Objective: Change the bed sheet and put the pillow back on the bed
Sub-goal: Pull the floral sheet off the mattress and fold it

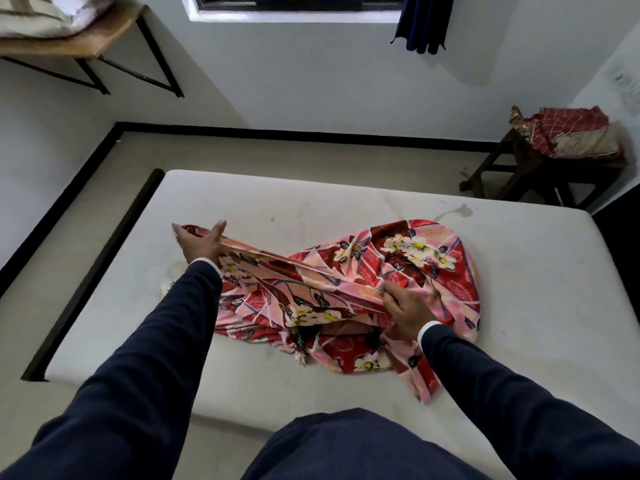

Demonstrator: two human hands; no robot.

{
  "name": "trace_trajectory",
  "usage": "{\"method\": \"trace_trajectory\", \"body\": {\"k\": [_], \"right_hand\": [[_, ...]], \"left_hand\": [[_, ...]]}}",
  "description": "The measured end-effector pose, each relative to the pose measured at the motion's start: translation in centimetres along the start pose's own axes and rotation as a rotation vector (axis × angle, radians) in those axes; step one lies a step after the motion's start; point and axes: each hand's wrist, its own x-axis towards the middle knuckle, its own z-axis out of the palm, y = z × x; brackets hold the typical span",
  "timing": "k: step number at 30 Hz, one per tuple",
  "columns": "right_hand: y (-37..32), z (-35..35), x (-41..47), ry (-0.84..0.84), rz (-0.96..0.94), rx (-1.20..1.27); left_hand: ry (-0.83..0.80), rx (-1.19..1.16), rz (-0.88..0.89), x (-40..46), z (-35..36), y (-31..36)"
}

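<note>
A red and pink floral bed sheet (pixel 398 271) lies bunched on the bare mattress (pixel 346 202), most of its bulk heaped to the right. One edge is drawn taut in a line running left to right between the hands. The left hand (pixel 199 242) pinches the far-left end, fingers partly spread; the right hand (pixel 407 306) grips the same edge nearer the heap, so the unspread cloth lies beyond and right of it. A pillow (pixel 45 15) waits on the wall shelf (pixel 104 39); another red cloth (pixel 568 133) rests on a stool (pixel 519 174)
</note>
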Motion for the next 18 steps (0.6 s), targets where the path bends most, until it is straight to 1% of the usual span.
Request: {"method": "trace_trajectory", "body": {"k": [2,4,6,8,10,13,16,18], "right_hand": [[-1.4,0.2,-0.2,0.022,-0.194,-0.176],[-2.4,0.4,-0.5,0.045,-0.439,-0.327],[-2.9,0.9,-0.7,0.023,-0.651,-0.442],[-3.1,1.6,-0.9,-0.044,-0.747,-0.528],[-3.0,2.0,-1.2,-0.06,-0.753,-0.567],[-2.8,1.5,-1.6,-0.007,-0.581,-0.513],[-2.9,0.5,-1.5,0.04,-0.474,-0.476],[-3.5,-0.3,-0.9,0.09,-0.45,-0.476]], "left_hand": [[0.058,-0.027,0.014,0.9,-0.5,-0.1],[0.105,-0.016,0.023,1.9,-0.9,-0.1],[0.131,0.01,0.034,2.7,-1.0,0.2],[0.129,-0.011,0.047,2.7,-0.8,1.0],[0.111,-0.026,0.075,2.0,-0.2,1.7],[0.012,0.033,0.205,0.1,1.0,2.8],[-0.201,0.116,0.392,-1.6,2.8,3.4],[-0.362,0.172,0.446,-2.9,4.7,3.3]]}}
